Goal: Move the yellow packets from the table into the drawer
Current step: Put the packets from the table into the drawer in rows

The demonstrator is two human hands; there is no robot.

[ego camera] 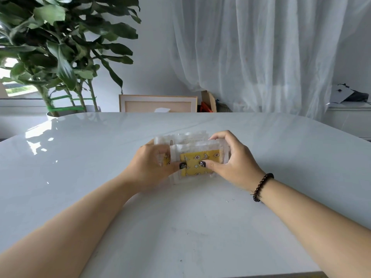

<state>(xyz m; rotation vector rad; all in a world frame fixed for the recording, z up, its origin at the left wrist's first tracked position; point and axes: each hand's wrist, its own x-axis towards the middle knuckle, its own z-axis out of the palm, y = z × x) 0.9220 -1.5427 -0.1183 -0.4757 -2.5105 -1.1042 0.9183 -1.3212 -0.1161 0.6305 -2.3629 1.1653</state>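
Both hands hold a stack of yellow packets (197, 162) in clear wrappers above a glossy white table (100, 157): the left hand (152, 167) grips the stack's left end, the right hand (232, 159) its right end, thumbs pressed on the front packet. The right wrist wears a dark beaded bracelet (261, 187). Behind the table stand a leafy potted plant (60, 47), a framed picture (157, 103) and a sheer white curtain (261, 47).
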